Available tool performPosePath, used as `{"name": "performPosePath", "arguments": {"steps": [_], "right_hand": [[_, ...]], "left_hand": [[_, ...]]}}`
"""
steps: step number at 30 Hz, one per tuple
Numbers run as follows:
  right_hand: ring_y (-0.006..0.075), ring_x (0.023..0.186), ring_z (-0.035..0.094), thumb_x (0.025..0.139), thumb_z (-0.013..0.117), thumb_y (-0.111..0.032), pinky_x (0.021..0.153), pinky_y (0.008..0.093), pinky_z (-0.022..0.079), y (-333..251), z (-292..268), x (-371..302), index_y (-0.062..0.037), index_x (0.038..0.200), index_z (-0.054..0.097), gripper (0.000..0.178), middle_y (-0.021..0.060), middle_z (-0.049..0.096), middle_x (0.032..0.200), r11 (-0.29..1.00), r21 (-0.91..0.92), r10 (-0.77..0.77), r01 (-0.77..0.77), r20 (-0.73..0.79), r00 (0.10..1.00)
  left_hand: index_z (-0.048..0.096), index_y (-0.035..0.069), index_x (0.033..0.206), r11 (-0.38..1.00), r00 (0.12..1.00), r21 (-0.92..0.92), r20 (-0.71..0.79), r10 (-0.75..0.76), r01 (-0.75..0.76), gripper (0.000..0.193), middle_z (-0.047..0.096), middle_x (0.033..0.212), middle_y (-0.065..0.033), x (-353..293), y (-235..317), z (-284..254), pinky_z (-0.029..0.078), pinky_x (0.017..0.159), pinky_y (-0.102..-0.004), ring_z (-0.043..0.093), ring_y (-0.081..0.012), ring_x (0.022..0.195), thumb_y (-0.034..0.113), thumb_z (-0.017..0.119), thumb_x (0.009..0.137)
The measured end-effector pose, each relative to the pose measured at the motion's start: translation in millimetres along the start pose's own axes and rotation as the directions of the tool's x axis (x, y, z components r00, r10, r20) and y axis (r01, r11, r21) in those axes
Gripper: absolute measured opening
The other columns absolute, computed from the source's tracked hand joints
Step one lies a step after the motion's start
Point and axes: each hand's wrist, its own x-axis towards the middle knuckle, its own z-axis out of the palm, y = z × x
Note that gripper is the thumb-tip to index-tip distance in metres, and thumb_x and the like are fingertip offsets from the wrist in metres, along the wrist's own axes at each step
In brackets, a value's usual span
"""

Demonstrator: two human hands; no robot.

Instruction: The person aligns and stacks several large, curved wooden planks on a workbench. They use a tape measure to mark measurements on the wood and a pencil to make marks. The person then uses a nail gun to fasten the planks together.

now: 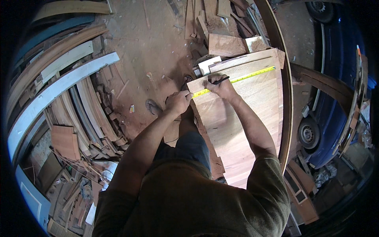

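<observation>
A yellow tape measure (252, 74) lies stretched across a pale wooden board (241, 130), running from the board's left edge to near its right edge. My left hand (179, 102) is closed on the tape's left end, at the board's edge; the fingers hide whether the case is inside. My right hand (224, 87) rests over the board beside the tape, its fingers closed round a black pen (220, 80). The pen's tip is too small to make out against the wood. Dark shadows of my arm fall on the board.
Long planks (63, 91) are stacked at the left. Wood offcuts (226, 44) and sawdust lie beyond the board. A tall curved timber edge (287, 102) stands right of it. Further right is a blue car (331, 106). A sandal (153, 106) lies on the dirt floor.
</observation>
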Motion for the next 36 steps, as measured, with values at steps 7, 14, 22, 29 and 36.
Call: {"name": "performPosePath", "arguments": {"steps": [7,14,22,29,36], "right_hand": [[0.0258,0.064,0.06,0.087,0.071,-0.032,0.062,0.0416,0.046,-9.1,-5.7,-1.5,0.0036,0.077,0.064,0.038,0.0197,0.064,0.075,0.993,-0.079,0.099,-0.093,0.081,0.992],[0.0176,0.062,0.055,0.088,0.073,-0.025,0.063,0.0359,0.047,-14.2,-4.3,-3.0,0.0027,0.084,0.068,0.029,0.0117,0.068,0.072,0.993,0.01,0.114,-0.115,0.06,0.992],[0.012,0.064,0.054,0.089,0.074,-0.021,0.065,0.0327,0.047,-24.0,-5.9,-5.5,0.002,0.083,0.069,0.024,0.0071,0.067,0.071,0.99,0.049,0.13,-0.132,0.044,0.991],[0.0135,0.065,0.056,0.089,0.074,-0.023,0.066,0.0325,0.048,-28.5,-5.1,-5.2,0.0007,0.084,0.071,0.025,0.0083,0.069,0.073,0.988,0.046,0.145,-0.145,0.015,0.989],[0.0188,0.062,0.055,0.09,0.073,-0.029,0.065,0.0349,0.047,-18.7,-6.2,-1.4,0.0018,0.081,0.069,0.032,0.0119,0.065,0.068,0.992,-0.064,0.112,-0.11,0.029,0.993]], "left_hand": [[0.071,0.011,0.102,1.0,1.0,-0.022,-0.004,0.015,-0.016,0.037,0.071,0.097,-0.016,-1.6,1.1,-2.6,0.053,0.081,-0.0502,0.068,-0.0399,0.091,0.043,0.052,0.098],[0.071,0.012,0.104,0.999,0.998,-0.003,-0.045,0.048,-0.049,0.036,0.072,0.097,-0.0154,-0.4,-2.4,1.8,0.053,0.081,-0.049,0.068,-0.0378,0.091,0.042,0.054,0.097],[0.07,0.01,0.1,1.0,1.0,-0.03,-0.004,0.01,-0.01,0.036,0.071,0.098,-0.0169,1.3,-1.2,1.0,0.053,0.081,-0.0492,0.068,-0.0379,0.093,0.042,0.053,0.098],[0.071,0.011,0.102,1.0,1.0,-0.029,0.016,-0.009,0.009,0.036,0.071,0.098,-0.0168,0.2,2.5,-3.4,0.053,0.083,-0.0488,0.068,-0.0379,0.094,0.043,0.053,0.097],[0.071,0.013,0.108,0.999,0.998,0.019,0.058,-0.028,0.027,0.037,0.071,0.102,-0.0163,1.8,3.9,-5.7,0.053,0.085,-0.0494,0.068,-0.0376,0.096,0.043,0.051,0.098]]}}
